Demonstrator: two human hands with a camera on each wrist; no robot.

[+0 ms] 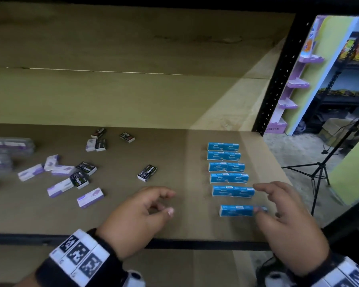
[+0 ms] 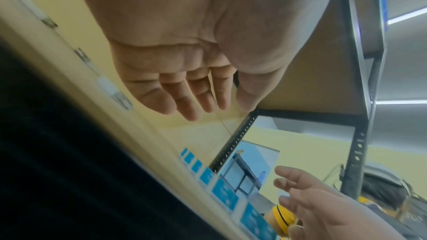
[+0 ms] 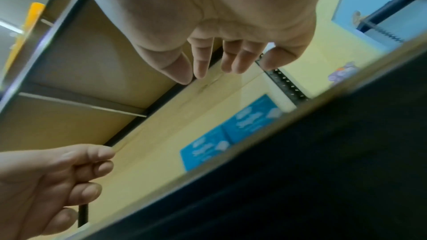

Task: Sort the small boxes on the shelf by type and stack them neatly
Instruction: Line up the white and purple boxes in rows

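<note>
Brown fibreboard forms the shelf (image 1: 174,220), where blue boxes (image 1: 228,162) are ranked at the right and purple-white boxes (image 1: 60,179) and black boxes (image 1: 147,172) are scattered at the left. The nearest black box, long axis slanting far-right, is judged closest to the left hand (image 1: 141,216). Both it and the right hand (image 1: 284,216) are held loosely open, the right hand's fingers (image 1: 259,210) resting on the nearest blue box (image 1: 236,210).

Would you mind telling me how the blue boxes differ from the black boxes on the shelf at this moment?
The blue boxes lie in a tidy column of paired rows at the right; the black boxes are scattered at odd angles across the left and middle. The blue boxes sit apart from other kinds; several black boxes lie mixed among purple-and-white boxes. The right hand touches the nearest blue row; no hand touches a black box. Both kinds are small cartons marked Staples.
</note>
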